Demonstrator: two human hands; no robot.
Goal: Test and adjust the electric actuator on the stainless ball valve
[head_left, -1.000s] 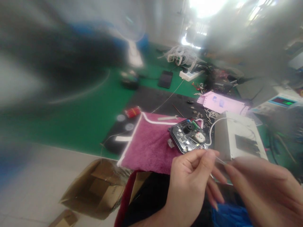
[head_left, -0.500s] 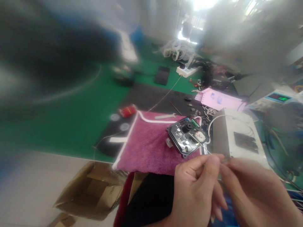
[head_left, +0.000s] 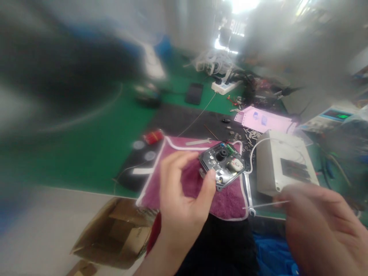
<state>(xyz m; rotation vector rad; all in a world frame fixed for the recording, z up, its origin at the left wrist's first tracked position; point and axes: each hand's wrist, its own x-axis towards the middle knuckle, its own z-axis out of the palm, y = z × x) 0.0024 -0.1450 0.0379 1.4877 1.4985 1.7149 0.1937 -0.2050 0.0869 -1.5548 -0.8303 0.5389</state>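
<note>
On the purple cloth lies a dark angular housing with an exposed circuit board, a black round part and a white round part. My left hand grips its left side, with the thumb over the near edge and a fingertip at the left corner. Off to the right, my right hand is smeared by motion and closed on a thin white stick, which points left, away from the board. A combination wrench lies at the cloth's right edge, close to the stick's tip.
A white box with a cable stands right of the cloth. Behind are a flat wrench, loose metal pins, pink papers and a power strip. A red spool sits left; a cardboard box is below.
My left hand has left my right hand and moved left onto the circuit-board housing. The right hand has moved right with the stick, drawing its tip away from the board.
</note>
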